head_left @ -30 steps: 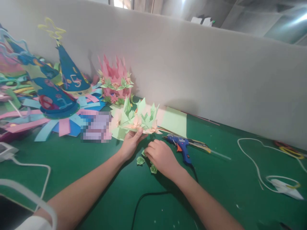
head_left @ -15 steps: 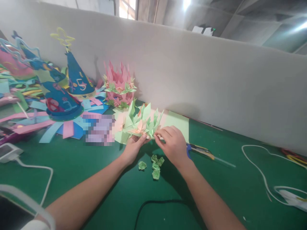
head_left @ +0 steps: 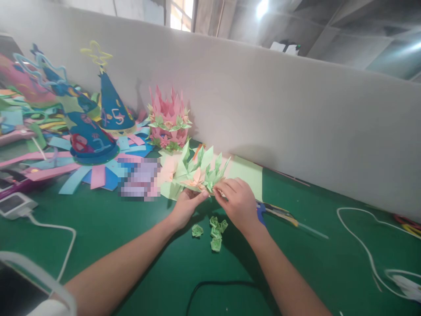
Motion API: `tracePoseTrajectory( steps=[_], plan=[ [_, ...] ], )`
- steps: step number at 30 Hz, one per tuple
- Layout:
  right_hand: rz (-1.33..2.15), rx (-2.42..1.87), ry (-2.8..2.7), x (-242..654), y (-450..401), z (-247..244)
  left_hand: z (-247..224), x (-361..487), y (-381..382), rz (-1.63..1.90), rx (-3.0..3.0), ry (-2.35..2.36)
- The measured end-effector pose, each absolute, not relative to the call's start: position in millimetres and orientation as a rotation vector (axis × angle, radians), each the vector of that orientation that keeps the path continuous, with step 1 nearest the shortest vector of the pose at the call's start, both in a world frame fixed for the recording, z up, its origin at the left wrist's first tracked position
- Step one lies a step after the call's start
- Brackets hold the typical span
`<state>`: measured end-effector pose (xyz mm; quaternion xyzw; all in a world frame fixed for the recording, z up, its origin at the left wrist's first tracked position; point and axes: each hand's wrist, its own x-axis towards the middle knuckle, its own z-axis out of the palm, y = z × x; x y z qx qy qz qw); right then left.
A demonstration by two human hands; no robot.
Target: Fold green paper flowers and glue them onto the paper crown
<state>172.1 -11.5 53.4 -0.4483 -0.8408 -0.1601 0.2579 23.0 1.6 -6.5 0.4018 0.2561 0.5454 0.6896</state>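
A pale green paper crown (head_left: 190,166) with pointed leaves and peach folded flowers is held a little above the green table (head_left: 158,267). My left hand (head_left: 187,206) grips its lower edge from the left, thumb in front. At the crown's right front, my right hand (head_left: 237,199) pinches with thumb and forefinger by the green leaves; whether the fingertips hold the crown's edge or a small piece is hidden. Below the hands lie several folded green paper roses (head_left: 216,232), with a single green rose (head_left: 197,230) apart to the left.
Blue party hats (head_left: 87,138) and scattered paper strips fill the left. A pink paper crown (head_left: 169,118) stands by the grey partition (head_left: 279,101). Beside my right hand lies a blue-handled tool (head_left: 261,210). White cable (head_left: 362,245) curls at right; black cable (head_left: 217,283) runs in front.
The view has shifted slightly, so everything sits a little further right and lower. Both hands stay at the crown's front edge, with only a slight shift of the right fingers.
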Motion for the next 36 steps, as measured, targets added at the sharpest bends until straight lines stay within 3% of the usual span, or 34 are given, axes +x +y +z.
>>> tracePoseTrajectory(
  steps=[36],
  plan=[
    [-0.379, -1.160, -2.444, 169.9, -12.5, 53.1, -11.5, 21.2, 1.2, 1.208, 0.842, 0.664]
  ],
)
